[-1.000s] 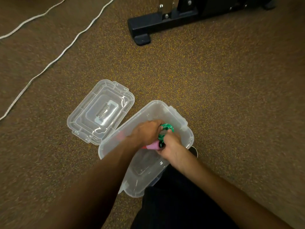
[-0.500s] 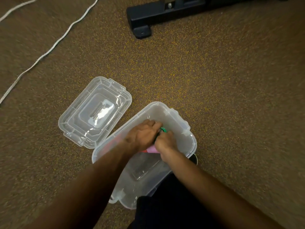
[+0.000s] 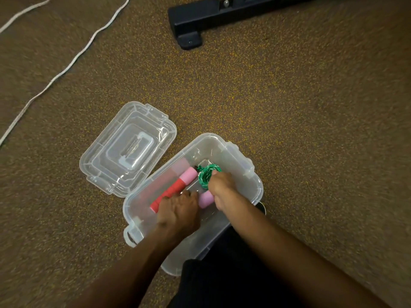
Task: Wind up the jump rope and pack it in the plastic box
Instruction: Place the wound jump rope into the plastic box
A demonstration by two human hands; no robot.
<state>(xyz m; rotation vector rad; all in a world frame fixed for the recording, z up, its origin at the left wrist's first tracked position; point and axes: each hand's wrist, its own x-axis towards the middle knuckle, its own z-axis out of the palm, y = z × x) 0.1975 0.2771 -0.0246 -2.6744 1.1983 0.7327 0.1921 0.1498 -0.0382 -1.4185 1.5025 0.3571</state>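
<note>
The clear plastic box (image 3: 255,178) stands open on the carpet in front of me. Inside it lies the jump rope: a red and pink handle (image 3: 175,187) along the left wall, a second pink handle (image 3: 205,200) beside it, and the green coiled rope (image 3: 206,176) at the far end. My left hand (image 3: 178,212) rests on the near end of the red handle, fingers curled down on it. My right hand (image 3: 222,190) presses on the coil and the second handle, hiding most of that handle.
The box's clear lid (image 3: 129,150) lies upside down on the carpet, touching the box's left side. A white cord (image 3: 66,67) runs across the floor at far left. A black metal equipment foot (image 3: 191,25) sits at the top. My dark-clothed leg (image 3: 233,274) is at the bottom.
My left hand has slid back toward me off the coil, uncovering the red and pink handle and the green rope. The rope now lies lower inside the box.
</note>
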